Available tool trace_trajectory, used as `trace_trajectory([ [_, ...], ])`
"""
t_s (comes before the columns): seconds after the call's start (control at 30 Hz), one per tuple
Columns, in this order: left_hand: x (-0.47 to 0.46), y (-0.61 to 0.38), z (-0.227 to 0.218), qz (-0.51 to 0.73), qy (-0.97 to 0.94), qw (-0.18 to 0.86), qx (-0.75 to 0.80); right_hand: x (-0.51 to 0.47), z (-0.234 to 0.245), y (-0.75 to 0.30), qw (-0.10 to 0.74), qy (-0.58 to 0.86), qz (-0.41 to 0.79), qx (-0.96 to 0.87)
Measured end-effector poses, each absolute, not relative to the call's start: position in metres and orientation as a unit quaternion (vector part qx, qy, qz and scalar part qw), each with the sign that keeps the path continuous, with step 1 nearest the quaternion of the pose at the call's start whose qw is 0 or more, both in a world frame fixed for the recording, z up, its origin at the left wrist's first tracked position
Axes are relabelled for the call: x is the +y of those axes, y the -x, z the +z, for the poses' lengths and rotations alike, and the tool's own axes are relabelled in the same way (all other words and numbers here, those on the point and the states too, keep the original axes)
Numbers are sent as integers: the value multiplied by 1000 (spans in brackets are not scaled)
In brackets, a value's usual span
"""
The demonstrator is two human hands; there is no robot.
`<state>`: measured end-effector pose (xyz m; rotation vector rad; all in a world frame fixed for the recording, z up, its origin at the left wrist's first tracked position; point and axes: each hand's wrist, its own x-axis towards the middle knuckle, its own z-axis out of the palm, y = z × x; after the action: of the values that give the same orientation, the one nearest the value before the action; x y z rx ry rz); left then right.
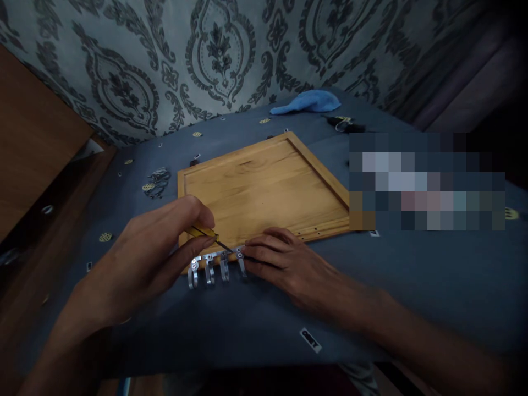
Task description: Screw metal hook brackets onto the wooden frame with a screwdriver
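Observation:
A wooden framed board [264, 181] lies on a dark blue patterned cloth. Along its near edge sits a metal hook rail [210, 256], its several curved hooks hanging over the side. My left hand [160, 245] is closed around the yellow handle of a screwdriver [201, 232]. The screwdriver's thin dark shaft points right and down, its tip close to the rightmost visible hook. My right hand [284, 258] presses on the near edge, with its fingertips against the end of the rail. Its thumb is hidden, and so is any part of the rail underneath.
Behind the board a blue cloth [307, 102] lies near the patterned wall. A small heap of metal pieces [157, 181] is to the left. A dark object [344, 124] lies at the back right, beside a pixelated area. Brown wooden furniture [37, 143] stands at the left.

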<state>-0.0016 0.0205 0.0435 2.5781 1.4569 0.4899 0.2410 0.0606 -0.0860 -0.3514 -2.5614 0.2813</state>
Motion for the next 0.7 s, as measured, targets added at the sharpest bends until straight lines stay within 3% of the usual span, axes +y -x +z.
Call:
trace_trajectory([
  [0.7, 20, -10, 38, 168, -851, 57, 494, 61, -86, -239, 300, 121, 83, -942],
])
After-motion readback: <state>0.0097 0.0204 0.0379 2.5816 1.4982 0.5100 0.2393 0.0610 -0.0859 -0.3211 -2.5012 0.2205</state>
